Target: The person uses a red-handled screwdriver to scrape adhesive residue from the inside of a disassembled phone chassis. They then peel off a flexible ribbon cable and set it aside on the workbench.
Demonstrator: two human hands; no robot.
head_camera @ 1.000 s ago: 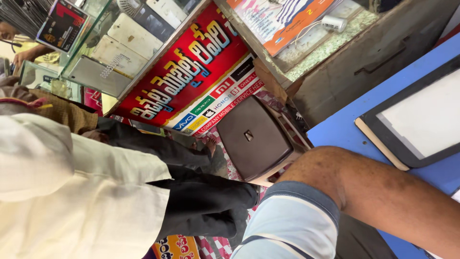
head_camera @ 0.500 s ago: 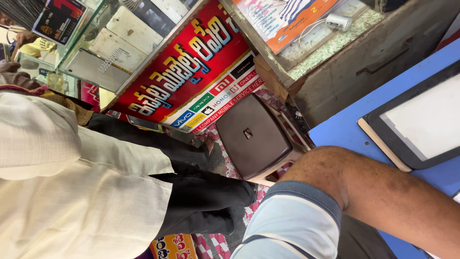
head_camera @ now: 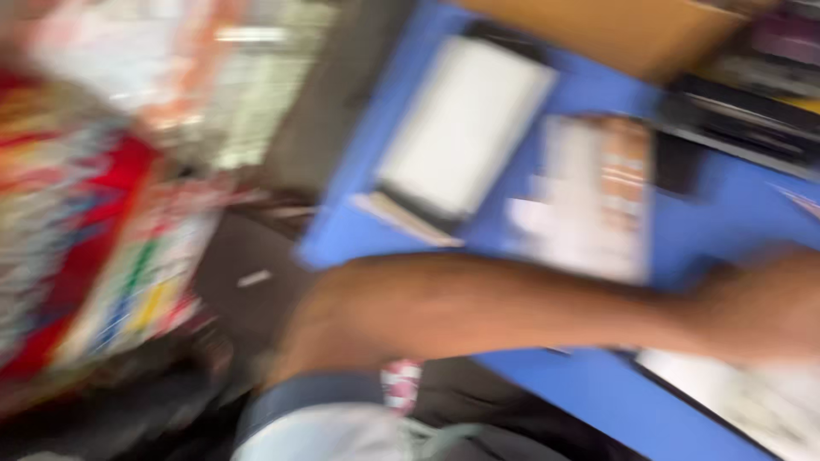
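**Flat panel at the table edge, hand over it in heavy blur**

Flat panel (head_camera: 756,410), white-faced with a dark rim, lies at the near right corner of the blue table (head_camera: 598,384), partly cut off by the picture edge. What seems to be the person's left hand (head_camera: 769,307) is stretched out over its upper edge, at the end of a bare forearm that crosses the table from a blue-banded sleeve (head_camera: 299,401). The view is smeared by motion, so I cannot tell whether the fingers are spread or closed, whether they hold anything, or whether they touch the panel or only hover above it. The other hand does not show.

Further back on the table lie a second white panel (head_camera: 465,128) and, beside it, a printed sheet (head_camera: 589,196) in white and orange. A brown cardboard box (head_camera: 615,30) stands behind them.

The risks, as I judge them:

- The near panel sits close to the table's edge, so a push from the hand or wrist could slide it off.
- The forearm runs low over the table just in front of the printed sheet, and a sweep could drag or crease it.
- The head is turning fast, so the eyes may not be on the hand, and a blind reach may land badly or press on the panel's face.
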